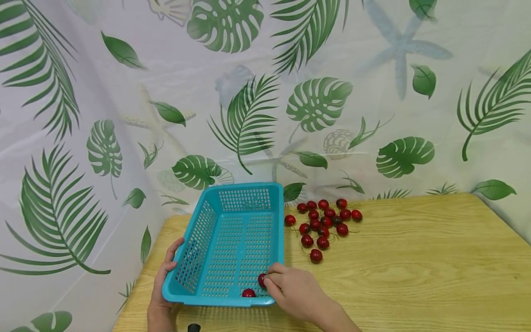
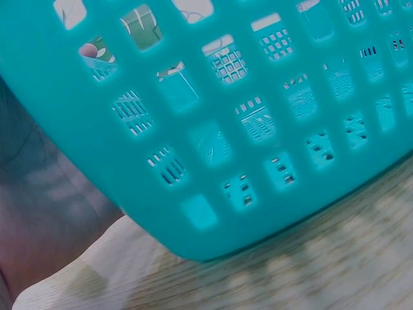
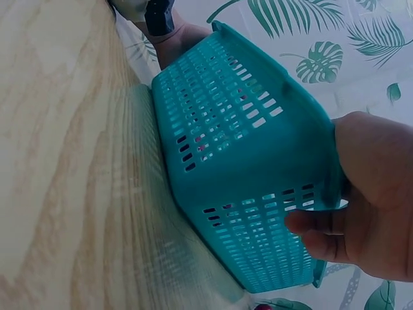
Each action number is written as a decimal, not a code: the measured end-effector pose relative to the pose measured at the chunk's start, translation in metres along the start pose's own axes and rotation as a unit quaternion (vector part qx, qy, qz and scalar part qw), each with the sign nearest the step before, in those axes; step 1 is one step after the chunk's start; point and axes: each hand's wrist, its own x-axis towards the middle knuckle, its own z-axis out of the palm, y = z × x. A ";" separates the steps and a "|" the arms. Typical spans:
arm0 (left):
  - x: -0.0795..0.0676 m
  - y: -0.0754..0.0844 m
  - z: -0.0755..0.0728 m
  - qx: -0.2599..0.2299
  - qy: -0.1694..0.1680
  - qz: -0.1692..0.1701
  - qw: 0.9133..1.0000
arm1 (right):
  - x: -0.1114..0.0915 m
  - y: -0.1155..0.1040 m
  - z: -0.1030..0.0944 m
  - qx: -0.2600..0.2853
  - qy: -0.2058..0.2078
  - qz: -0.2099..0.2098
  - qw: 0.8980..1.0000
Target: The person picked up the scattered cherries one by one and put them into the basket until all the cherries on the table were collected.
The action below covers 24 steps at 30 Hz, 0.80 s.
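A blue-green plastic basket (image 1: 224, 300) with lattice walls stands on the wooden table. My left hand (image 1: 161, 283) grips its left side near the front corner, fingers over the rim. My right hand (image 1: 298, 293) reaches over the right rim near the front corner, thumb and fingertips pinching a dark red cherry (image 1: 261, 280) just inside. A second cherry (image 1: 249, 293) lies on the basket floor by the front wall. In the right wrist view, curled fingers (image 3: 319, 236) show outside the basket wall, while the pinched cherry is hidden.
Several loose cherries (image 1: 316, 256), some with stems, lie on the table (image 1: 415, 258) right of the basket. A leaf-patterned white cloth (image 1: 356, 180) hangs behind and to the left. A small black object (image 1: 193, 328) shows at the bottom edge.
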 end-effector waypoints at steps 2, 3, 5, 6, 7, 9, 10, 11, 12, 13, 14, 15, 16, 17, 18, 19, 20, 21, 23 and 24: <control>0.000 0.000 0.000 0.002 -0.008 0.008 1.000 | 0.000 0.000 0.001 0.007 0.006 -0.001 1.000; 0.000 -0.001 0.000 0.002 -0.013 0.012 1.000 | -0.001 0.000 0.002 0.010 0.011 -0.002 1.000; 0.000 -0.001 0.000 -0.001 -0.022 0.021 1.000 | -0.001 -0.001 0.003 0.018 0.018 0.000 1.000; 0.000 -0.001 0.000 -0.003 -0.027 0.025 0.999 | -0.001 -0.001 0.004 0.020 0.021 0.000 1.000; -0.001 -0.001 0.000 -0.003 -0.030 0.028 0.999 | -0.001 -0.001 0.005 0.023 0.023 0.001 0.999; -0.001 0.000 0.000 -0.008 -0.034 0.029 0.999 | -0.002 -0.001 0.005 0.024 0.026 0.002 0.999; -0.002 0.000 0.001 -0.009 -0.035 0.029 0.999 | -0.002 -0.001 0.006 0.026 0.025 0.003 0.999; -0.002 0.001 0.002 -0.009 -0.035 0.028 0.999 | -0.002 -0.001 0.006 0.028 0.024 0.004 0.999; -0.002 0.002 0.002 -0.010 -0.037 0.027 0.999 | -0.002 0.000 0.006 0.028 0.021 0.005 0.999; -0.002 0.002 0.002 -0.010 -0.041 0.029 0.999 | -0.002 0.000 0.006 0.032 0.019 0.007 0.999; -0.002 0.002 0.002 -0.010 -0.042 0.028 0.999 | -0.001 0.001 0.006 0.036 0.015 0.008 0.999; -0.002 0.002 0.002 -0.013 -0.046 0.027 0.998 | -0.001 0.001 0.006 0.041 0.011 0.011 0.999; -0.002 0.002 0.002 -0.019 -0.047 0.022 0.998 | -0.001 0.002 0.005 0.048 0.007 0.014 0.999; -0.003 0.002 0.002 -0.029 -0.049 0.017 0.998 | -0.001 0.002 0.005 0.054 0.004 0.018 0.998; -0.003 0.003 0.002 -0.039 -0.050 0.012 0.998 | -0.001 0.002 0.005 0.061 0.003 0.021 0.998; -0.003 0.003 0.002 -0.048 -0.050 0.007 0.998 | -0.001 0.002 0.004 0.067 0.005 0.024 0.997; -0.004 0.003 0.002 -0.059 -0.046 -0.002 0.997 | -0.002 0.003 0.004 0.072 0.010 0.026 0.997; -0.005 0.004 0.002 -0.067 -0.045 -0.008 0.997 | -0.002 0.003 0.003 0.076 0.017 0.028 0.997; -0.004 0.004 0.002 -0.075 -0.043 -0.012 0.996 | -0.002 0.006 0.001 0.086 0.036 0.033 0.995; -0.003 0.004 0.002 -0.066 -0.042 -0.007 0.997 | -0.002 0.007 0.000 0.092 0.045 0.037 0.994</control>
